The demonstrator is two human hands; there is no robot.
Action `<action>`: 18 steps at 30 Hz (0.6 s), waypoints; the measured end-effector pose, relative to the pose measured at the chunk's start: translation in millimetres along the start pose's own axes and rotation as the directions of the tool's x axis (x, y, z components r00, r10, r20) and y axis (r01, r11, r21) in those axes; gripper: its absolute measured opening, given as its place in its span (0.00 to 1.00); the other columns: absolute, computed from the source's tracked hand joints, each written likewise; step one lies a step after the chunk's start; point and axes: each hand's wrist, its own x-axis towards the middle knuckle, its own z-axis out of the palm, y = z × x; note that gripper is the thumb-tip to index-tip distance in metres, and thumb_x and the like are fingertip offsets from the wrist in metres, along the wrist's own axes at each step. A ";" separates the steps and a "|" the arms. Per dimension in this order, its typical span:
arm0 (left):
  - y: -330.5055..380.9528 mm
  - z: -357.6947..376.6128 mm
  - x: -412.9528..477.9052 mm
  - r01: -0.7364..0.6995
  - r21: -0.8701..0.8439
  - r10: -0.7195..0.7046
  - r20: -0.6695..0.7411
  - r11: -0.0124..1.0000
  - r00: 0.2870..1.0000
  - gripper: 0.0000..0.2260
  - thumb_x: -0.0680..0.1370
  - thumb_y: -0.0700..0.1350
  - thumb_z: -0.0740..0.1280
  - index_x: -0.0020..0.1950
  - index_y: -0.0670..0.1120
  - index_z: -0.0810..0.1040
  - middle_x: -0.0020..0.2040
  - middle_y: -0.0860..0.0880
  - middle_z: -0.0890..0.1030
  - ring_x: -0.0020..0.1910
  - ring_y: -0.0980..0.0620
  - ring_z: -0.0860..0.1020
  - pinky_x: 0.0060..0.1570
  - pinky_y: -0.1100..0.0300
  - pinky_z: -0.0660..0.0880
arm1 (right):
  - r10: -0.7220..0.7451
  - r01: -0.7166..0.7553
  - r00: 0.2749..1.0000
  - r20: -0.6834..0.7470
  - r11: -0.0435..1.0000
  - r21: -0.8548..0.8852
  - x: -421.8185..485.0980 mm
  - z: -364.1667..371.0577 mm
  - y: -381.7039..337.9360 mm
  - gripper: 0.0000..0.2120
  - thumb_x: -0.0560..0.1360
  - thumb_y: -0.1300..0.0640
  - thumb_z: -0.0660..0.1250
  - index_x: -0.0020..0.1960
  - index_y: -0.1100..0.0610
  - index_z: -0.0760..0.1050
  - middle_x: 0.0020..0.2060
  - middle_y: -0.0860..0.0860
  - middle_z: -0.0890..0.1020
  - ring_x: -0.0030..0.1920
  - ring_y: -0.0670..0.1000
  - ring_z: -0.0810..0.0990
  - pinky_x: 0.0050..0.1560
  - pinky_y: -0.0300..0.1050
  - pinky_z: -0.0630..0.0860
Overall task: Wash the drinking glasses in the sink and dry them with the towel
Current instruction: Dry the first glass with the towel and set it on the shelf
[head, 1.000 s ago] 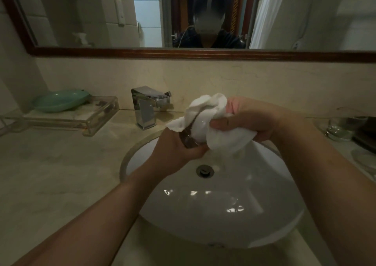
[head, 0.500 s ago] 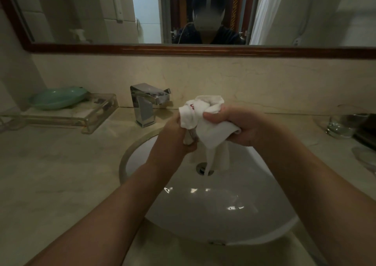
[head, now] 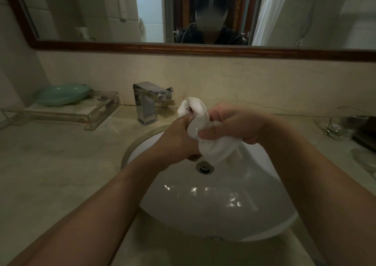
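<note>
Both hands are over the sink (head: 264,214), just above the drain (head: 204,167). L hand (head: 179,141) is curled tight round the glass (head: 192,127), which is almost all hidden: only a shiny patch of wall shows betw. the two hands, w/ white cloth behind it. R hand (head: 234,127) is clenched on the towel (head: 215,149), thumb on the near side, fingers wrapped over the far side.

Change vs. a sec ago: the towel bunch was loose and puffed above the hands, w/ more of the glass showing by the L fingers. Now it's pulled in tighter, a small red mark has turned up at its top, and a tail hangs down toward the drain. R wrist has rolled and both hands sit a bit lower. That reads as a twist-wipe, so I judge the drying of this glass is well under way, washing prob. done; tap (head: 147,102) shows no water running.

Another glass (head: 339,125) stands far right on the counter (head: 50,174), well apart from the hands; can't tell if it's washed yet. Far left, a green dish (head: 61,94) sits on a clear tray (head: 101,111).
</note>
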 end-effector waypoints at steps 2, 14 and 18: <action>-8.0 3.1 3.1 -0.092 0.172 0.111 -0.103 0.981 0.989 0.14 0.74 0.53 0.72 0.52 0.44 0.79 0.45 0.47 0.83 0.46 0.48 0.83 0.45 0.43 0.82 | -0.027 0.030 0.999 -0.034 0.997 0.069 1.1 4.3 -0.1 0.05 0.79 0.61 0.68 0.52 0.61 0.82 0.48 0.61 0.86 0.47 0.51 0.86 0.51 0.45 0.83; -0.5 5.2 -7.9 -0.113 0.311 0.257 -0.471 0.944 0.844 0.36 0.65 0.58 0.83 0.68 0.50 0.74 0.56 0.59 0.82 0.48 0.63 0.82 0.48 0.68 0.80 | 0.218 0.216 0.873 -0.436 0.628 0.747 -4.3 -10.9 -6.4 0.13 0.81 0.55 0.67 0.64 0.59 0.75 0.40 0.45 0.83 0.35 0.40 0.82 0.34 0.32 0.77; 8.9 6.0 -7.2 -0.213 -0.075 0.130 -0.588 0.974 0.798 0.32 0.68 0.45 0.83 0.68 0.44 0.74 0.52 0.57 0.84 0.49 0.57 0.84 0.52 0.55 0.83 | 0.111 0.397 0.868 -0.484 0.429 0.811 -16.9 -17.5 -14.3 0.09 0.80 0.57 0.64 0.52 0.60 0.80 0.36 0.52 0.85 0.34 0.48 0.85 0.30 0.40 0.79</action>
